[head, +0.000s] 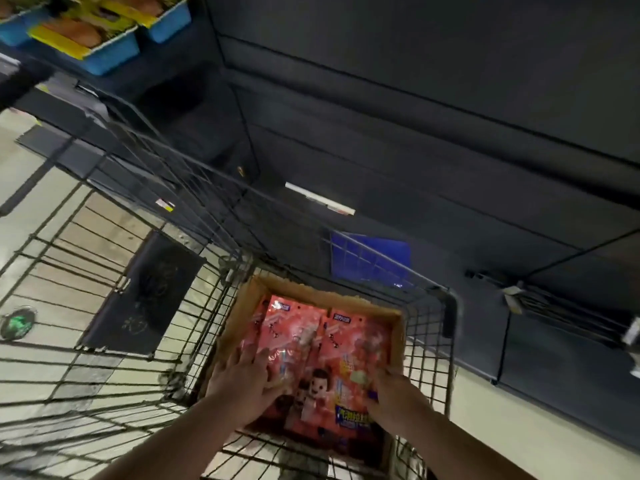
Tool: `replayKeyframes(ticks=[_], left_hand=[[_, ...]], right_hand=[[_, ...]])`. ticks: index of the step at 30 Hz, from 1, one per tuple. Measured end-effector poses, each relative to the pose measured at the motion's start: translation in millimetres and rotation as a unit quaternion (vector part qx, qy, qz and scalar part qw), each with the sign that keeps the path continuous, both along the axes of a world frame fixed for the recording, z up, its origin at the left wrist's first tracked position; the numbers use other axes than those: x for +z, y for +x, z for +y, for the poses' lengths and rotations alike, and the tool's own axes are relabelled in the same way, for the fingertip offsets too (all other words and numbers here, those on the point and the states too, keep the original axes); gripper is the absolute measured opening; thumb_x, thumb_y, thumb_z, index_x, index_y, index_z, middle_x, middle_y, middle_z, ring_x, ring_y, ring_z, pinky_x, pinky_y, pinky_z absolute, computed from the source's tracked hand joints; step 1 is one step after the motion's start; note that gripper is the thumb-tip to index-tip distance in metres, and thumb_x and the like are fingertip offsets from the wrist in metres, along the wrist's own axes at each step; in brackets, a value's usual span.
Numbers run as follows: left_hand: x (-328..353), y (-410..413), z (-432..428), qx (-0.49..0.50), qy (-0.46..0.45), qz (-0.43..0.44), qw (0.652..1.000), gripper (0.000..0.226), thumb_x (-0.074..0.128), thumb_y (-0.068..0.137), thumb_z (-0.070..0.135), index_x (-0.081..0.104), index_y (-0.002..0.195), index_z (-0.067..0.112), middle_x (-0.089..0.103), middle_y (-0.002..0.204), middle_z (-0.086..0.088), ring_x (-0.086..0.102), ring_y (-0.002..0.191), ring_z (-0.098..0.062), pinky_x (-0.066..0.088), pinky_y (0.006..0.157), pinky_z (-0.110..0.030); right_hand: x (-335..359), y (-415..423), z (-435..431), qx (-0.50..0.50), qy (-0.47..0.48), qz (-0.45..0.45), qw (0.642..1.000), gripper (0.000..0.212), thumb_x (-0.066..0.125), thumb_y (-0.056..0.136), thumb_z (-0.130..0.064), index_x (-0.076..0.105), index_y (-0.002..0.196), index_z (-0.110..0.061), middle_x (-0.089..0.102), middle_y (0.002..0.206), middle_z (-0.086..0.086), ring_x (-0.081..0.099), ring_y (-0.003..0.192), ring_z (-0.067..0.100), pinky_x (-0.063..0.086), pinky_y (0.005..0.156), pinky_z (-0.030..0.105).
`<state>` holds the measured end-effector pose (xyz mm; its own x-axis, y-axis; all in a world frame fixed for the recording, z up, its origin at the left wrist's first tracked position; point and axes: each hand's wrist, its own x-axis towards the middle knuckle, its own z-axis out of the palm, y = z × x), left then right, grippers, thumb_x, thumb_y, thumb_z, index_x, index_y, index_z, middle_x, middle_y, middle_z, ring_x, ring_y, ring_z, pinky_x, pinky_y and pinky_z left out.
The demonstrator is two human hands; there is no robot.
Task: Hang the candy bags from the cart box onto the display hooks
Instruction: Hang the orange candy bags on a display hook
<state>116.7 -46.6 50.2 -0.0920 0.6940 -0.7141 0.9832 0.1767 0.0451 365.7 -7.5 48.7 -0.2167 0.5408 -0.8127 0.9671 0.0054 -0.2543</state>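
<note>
As a person is looking down into a black wire cart [450, 317], both bare hands are reaching into the open cardboard box [311, 289] sitting in the cart's near right corner. Red candy bags [294, 327] are lying flat inside the box in two side-by-side stacks (a cartoon child is showing on the nearest packets). The left hand [242, 382] is resting palm down on the left stack, its fingers [239, 358] straight and spread wide, holding nothing. The right hand [398, 400] is lying at the right edge of the right stack, just inside the box wall, with its thumb over a printed label. Motion blur is making it impossible to tell whether those fingers are curling round a bag or merely pressing on it. Black display hooks [561, 313] carrying small tags are jutting from the dark shelving [415, 116] at the right, well apart from the box. Blue trays [110, 57] with yellow labels are sitting at the upper left, and pale floor [519, 427] is showing beyond the cart.
</note>
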Motion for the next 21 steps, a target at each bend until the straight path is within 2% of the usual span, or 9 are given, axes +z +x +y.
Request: replayKeyframes(ticks=[3, 7, 10, 12, 14, 18, 19, 21], left_hand=[[-26, -9, 6, 0.010, -0.022, -0.016, 1.000, 0.086, 0.040, 0.088, 0.067, 0.009, 0.153, 0.020, 0.012, 0.161, -0.008, 0.021, 0.145, -0.032, 0.029, 0.115, -0.045], [-64, -17, 9, 0.033, -0.034, -0.028, 0.998, 0.079, 0.048, 0.087, 0.063, 0.019, 0.150, 0.024, 0.028, 0.155, -0.005, 0.032, 0.140, -0.027, 0.035, 0.109, -0.042], [-90, -23, 11, 0.048, -0.046, -0.036, 0.997, 0.081, 0.053, 0.085, 0.062, 0.021, 0.149, 0.024, 0.028, 0.155, -0.006, 0.035, 0.139, -0.028, 0.037, 0.109, -0.042], [-106, -27, 16, 0.075, -0.059, -0.048, 0.994, 0.079, 0.055, 0.086, 0.058, 0.023, 0.149, 0.022, 0.033, 0.153, -0.009, 0.040, 0.135, -0.030, 0.040, 0.105, -0.041], [-118, -29, 21, 0.103, -0.061, -0.065, 0.991, 0.077, 0.056, 0.087, 0.053, 0.025, 0.148, 0.021, 0.036, 0.150, -0.012, 0.044, 0.131, -0.032, 0.043, 0.102, -0.041], [-139, -33, 29, 0.175, -0.086, -0.096, 0.976, 0.085, 0.068, 0.082, 0.046, 0.024, 0.150, 0.023, 0.042, 0.144, -0.015, 0.049, 0.126, -0.034, 0.046, 0.099, -0.040], [-144, -32, 30, 0.201, -0.091, -0.107, 0.970, 0.083, 0.070, 0.081, 0.043, 0.027, 0.149, 0.024, 0.048, 0.138, -0.014, 0.054, 0.120, -0.032, 0.048, 0.095, -0.037], [-153, -30, 31, 0.254, -0.087, -0.129, 0.955, 0.076, 0.073, 0.080, 0.038, 0.036, 0.144, 0.022, 0.060, 0.123, -0.010, 0.061, 0.106, -0.025, 0.051, 0.084, -0.033]], right_hand=[[-25, -11, -1, -0.048, -0.026, -0.009, 0.998, 0.068, 0.050, 0.095, -0.035, 0.014, 0.152, -0.026, 0.030, 0.153, 0.010, 0.045, 0.131, 0.028, 0.044, 0.105, 0.033], [-58, -23, -2, -0.106, -0.046, -0.019, 0.993, 0.069, 0.054, 0.094, -0.034, 0.017, 0.151, -0.019, 0.030, 0.153, 0.013, 0.043, 0.134, 0.028, 0.040, 0.109, 0.035], [-85, -28, -3, -0.176, -0.053, -0.019, 0.983, 0.074, 0.057, 0.092, -0.031, 0.014, 0.152, -0.021, 0.029, 0.153, 0.011, 0.044, 0.133, 0.029, 0.041, 0.108, 0.039], [-102, -28, -3, -0.236, -0.061, -0.021, 0.970, 0.077, 0.058, 0.090, -0.029, 0.012, 0.152, -0.022, 0.024, 0.154, 0.010, 0.045, 0.131, 0.030, 0.047, 0.100, 0.038], [-115, -26, -3, -0.284, -0.067, -0.026, 0.956, 0.071, 0.058, 0.091, -0.025, 0.019, 0.150, -0.017, 0.020, 0.154, 0.011, 0.046, 0.127, 0.030, 0.049, 0.088, 0.029], [-135, -23, -3, -0.361, -0.065, -0.050, 0.929, 0.070, 0.059, 0.089, -0.027, 0.023, 0.148, -0.017, 0.029, 0.148, 0.014, 0.045, 0.127, 0.032, 0.044, 0.096, 0.033], [-138, -22, -3, -0.384, -0.062, -0.052, 0.920, 0.072, 0.061, 0.088, -0.029, 0.024, 0.148, -0.017, 0.035, 0.146, 0.013, 0.049, 0.122, 0.031, 0.047, 0.091, 0.032], [-145, -22, -2, -0.429, -0.061, -0.048, 0.900, 0.074, 0.063, 0.087, -0.033, 0.024, 0.148, -0.018, 0.045, 0.138, 0.012, 0.057, 0.103, 0.028, 0.047, 0.073, 0.026]])
